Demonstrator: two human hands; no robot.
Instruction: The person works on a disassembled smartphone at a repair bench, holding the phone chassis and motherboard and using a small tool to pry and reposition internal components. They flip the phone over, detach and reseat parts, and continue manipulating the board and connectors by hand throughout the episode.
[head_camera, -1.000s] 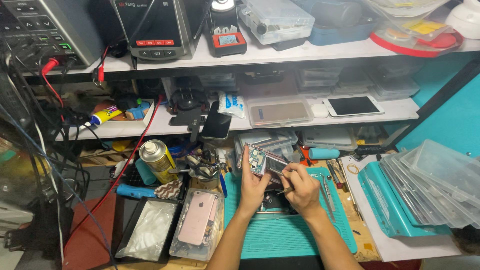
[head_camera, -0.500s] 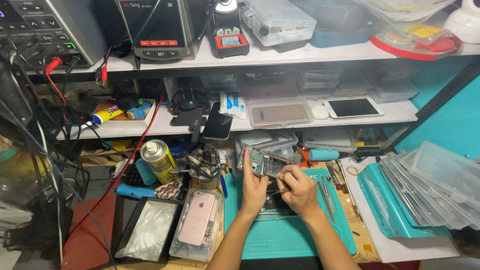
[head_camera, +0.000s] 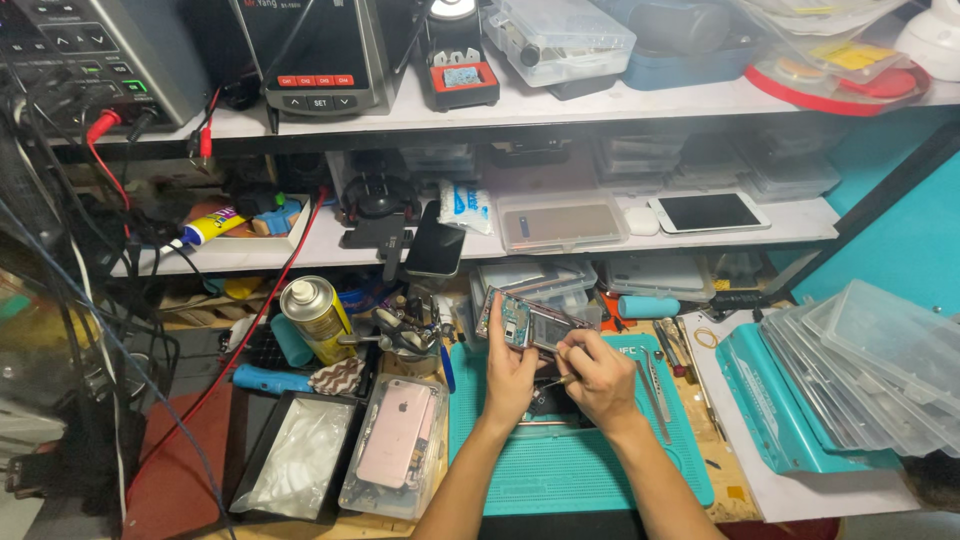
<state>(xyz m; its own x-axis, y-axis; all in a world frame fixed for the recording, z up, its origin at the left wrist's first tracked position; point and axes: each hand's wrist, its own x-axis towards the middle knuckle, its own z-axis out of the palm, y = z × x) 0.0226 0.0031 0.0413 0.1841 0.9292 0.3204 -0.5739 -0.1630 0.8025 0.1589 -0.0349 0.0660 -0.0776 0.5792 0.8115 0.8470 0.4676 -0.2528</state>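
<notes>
Teal mat (head_camera: 560, 470) lower centre: my left hand (head_camera: 510, 375) grips the opened phone (head_camera: 530, 322), my right hand (head_camera: 600, 380) pinches a thin tool (head_camera: 556, 381).

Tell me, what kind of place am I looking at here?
Most likely a phone repair bench: the left hand holds an opened phone over a teal work mat, with bench instruments shelved above.

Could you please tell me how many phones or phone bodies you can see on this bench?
4: an opened phone in the left hand, a pink one in a clear tray, a dark one and a white one on the shelf; clutter may hide more.
</notes>
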